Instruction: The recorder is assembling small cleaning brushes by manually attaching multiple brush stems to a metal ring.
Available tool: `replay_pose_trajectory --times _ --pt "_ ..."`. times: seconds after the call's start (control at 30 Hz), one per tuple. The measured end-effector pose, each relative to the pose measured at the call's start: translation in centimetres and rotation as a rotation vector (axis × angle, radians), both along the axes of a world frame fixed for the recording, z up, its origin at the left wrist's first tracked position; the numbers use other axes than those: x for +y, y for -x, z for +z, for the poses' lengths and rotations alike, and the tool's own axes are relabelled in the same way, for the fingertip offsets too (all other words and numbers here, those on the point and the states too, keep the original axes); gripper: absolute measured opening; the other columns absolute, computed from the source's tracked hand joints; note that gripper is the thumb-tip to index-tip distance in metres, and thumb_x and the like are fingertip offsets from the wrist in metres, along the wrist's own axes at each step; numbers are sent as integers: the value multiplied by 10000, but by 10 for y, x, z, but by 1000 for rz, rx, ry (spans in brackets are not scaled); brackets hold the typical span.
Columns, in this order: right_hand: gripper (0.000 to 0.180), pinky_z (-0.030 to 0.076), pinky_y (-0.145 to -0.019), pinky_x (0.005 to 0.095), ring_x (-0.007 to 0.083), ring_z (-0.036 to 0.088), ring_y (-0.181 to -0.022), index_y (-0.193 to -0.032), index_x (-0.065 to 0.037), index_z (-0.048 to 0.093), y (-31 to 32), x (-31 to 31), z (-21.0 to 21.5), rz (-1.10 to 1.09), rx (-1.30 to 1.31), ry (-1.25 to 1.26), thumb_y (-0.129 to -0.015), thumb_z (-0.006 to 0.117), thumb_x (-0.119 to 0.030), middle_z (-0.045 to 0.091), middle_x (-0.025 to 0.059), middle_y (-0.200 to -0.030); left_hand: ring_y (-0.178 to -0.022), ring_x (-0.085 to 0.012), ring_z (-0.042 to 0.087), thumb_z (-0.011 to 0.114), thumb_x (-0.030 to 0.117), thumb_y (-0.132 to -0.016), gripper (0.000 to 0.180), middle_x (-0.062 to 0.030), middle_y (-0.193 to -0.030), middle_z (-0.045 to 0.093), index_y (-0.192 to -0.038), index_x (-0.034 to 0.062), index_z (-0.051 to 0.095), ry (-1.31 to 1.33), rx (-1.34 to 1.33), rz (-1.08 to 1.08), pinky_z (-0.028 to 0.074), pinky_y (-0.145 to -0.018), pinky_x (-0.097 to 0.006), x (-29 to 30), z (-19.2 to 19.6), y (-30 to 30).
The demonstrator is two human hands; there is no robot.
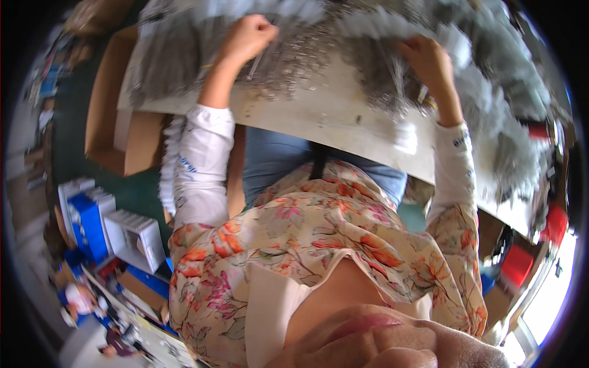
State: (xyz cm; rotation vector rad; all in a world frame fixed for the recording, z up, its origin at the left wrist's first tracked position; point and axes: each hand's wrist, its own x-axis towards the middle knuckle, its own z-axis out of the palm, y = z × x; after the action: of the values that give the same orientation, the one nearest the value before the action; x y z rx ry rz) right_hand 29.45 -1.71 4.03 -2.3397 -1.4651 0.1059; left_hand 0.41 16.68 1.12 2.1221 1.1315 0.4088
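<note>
Fingers pinched together, my left hand [250,38] hovers over a pile of thin wire-like pieces [288,58] with pale, bristly-looking ends. A thin, wire-like piece [254,66] hangs below its fingers. My right hand [428,60] is closed at the edge of a second pile of thin pieces [375,64]. Thin strands [397,76] trail beneath its fingertips, blurred, so what it grips cannot be made out. Both piles lie on a pale worktable [319,110]. White sleeve covers reach up both my forearms.
More whitish bundles [500,104] cover the table's right side. An open cardboard box [110,116] stands beyond the left edge. White and blue boxes [92,224] are on the lower left, near another person [80,300]. Red bins [516,265] stand at right.
</note>
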Motion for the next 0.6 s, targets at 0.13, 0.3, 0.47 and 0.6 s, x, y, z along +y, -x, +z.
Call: replay_pose_trajectory --times 0.13,0.3,0.47,0.6 --pt "351 484 -735 333 241 638 -782 -890 -72 676 -30 5 -8 112 144 45 -716 627 -373 659 115 -799 -626 -97 558 545 184 -868 216 -66 -758 601 -936 -20 576 304 -180 -51 484 -531 -235 -22 31 21" --pt "348 483 -651 302 177 624 -660 -826 -27 663 -19 16 1 20 217 53 -704 612 -349 643 94 -692 -541 -12 381 513 131 -873 258 -9 -772 525 -1092 -4 537 657 -812 -119 304 -418 -151 15 58 73" --pt "217 515 -612 279 174 625 -653 -888 -20 607 -32 -18 16 5 1007 -765 -811 585 -221 640 83 -774 -788 -322 607 556 438 -809 454 -201 -852 631 -870 -6 627 -410 540 221 455 -680 -397 122 9 136" --pt "166 457 -530 269 140 542 -597 -890 -63 523 -90 -69 30 -68 907 -1072 -906 489 -225 534 36 -722 -606 -206 562 571 230 -840 250 -122 -736 616 -841 -19 596 -214 226 155 441 -552 -332 177 -39 250"
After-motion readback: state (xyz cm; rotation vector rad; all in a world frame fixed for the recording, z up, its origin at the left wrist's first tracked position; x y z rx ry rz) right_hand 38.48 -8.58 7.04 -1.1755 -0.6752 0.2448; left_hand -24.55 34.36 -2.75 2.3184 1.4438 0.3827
